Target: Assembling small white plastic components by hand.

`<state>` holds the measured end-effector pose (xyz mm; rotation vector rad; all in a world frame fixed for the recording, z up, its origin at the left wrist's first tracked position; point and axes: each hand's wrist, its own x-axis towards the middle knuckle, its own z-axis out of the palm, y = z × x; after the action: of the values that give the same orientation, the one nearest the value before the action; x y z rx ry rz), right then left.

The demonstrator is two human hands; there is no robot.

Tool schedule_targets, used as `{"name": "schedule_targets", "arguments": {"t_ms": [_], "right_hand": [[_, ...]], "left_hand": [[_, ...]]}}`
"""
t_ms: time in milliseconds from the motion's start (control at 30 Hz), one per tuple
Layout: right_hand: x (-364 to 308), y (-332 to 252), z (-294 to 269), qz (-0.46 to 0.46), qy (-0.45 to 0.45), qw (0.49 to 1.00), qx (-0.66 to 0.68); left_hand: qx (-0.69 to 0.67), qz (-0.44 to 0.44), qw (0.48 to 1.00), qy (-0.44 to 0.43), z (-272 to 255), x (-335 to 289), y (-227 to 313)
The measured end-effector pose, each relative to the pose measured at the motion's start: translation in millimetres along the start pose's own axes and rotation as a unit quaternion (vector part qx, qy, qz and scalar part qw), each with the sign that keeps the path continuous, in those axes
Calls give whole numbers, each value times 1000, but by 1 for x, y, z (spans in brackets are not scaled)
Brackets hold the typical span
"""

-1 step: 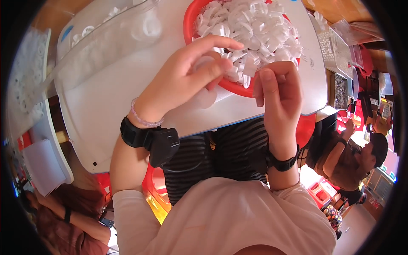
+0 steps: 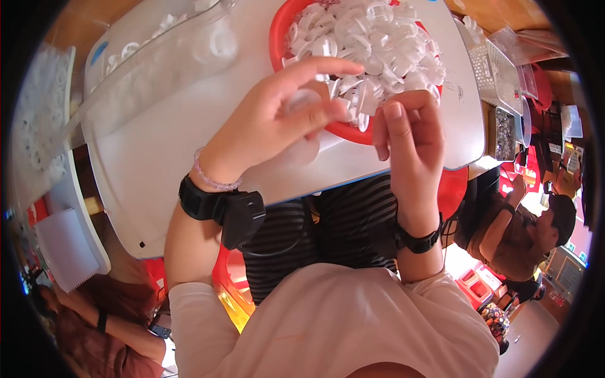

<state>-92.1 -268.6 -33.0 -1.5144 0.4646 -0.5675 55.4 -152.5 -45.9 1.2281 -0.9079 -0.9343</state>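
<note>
A red basin heaped with small white plastic parts stands on the white table in front of me. At its near left edge is my left hand, with the index finger and thumb apart. A pale, rounded white plastic part shows between them, against the curled fingers; its lower portion appears below the thumb. My right hand is at the basin's near right rim, thumb pressed to the bent index finger. Whatever is in that pinch is too small or hidden to name.
A clear plastic sheet or bag spans the left of the white table, with white parts behind it. To the right are a white perforated basket and a tray of small pieces. Other people sit at both sides.
Almost nothing differs. My right hand has shifted very slightly left, and the left thumb a touch to the right.
</note>
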Motion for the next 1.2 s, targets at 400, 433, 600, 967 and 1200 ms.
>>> {"name": "schedule_targets", "arguments": {"t_ms": [400,433,600,967,1200], "right_hand": [[-4,7,-1,95,-62,984,141],[-3,6,-2,93,-59,984,143],[-5,0,-7,118,-81,982,126],[-7,-2,-13,149,-103,976,123],[15,-16,-34,-24,51,991,-122]], "left_hand": [[76,-20,996,-43,4,-1,5],[78,-20,996,-46,4,-1,3],[115,-2,991,-61,7,-2,2],[132,-40,986,-95,7,0,5],[-28,-85,996,18,1,0,5]]}}
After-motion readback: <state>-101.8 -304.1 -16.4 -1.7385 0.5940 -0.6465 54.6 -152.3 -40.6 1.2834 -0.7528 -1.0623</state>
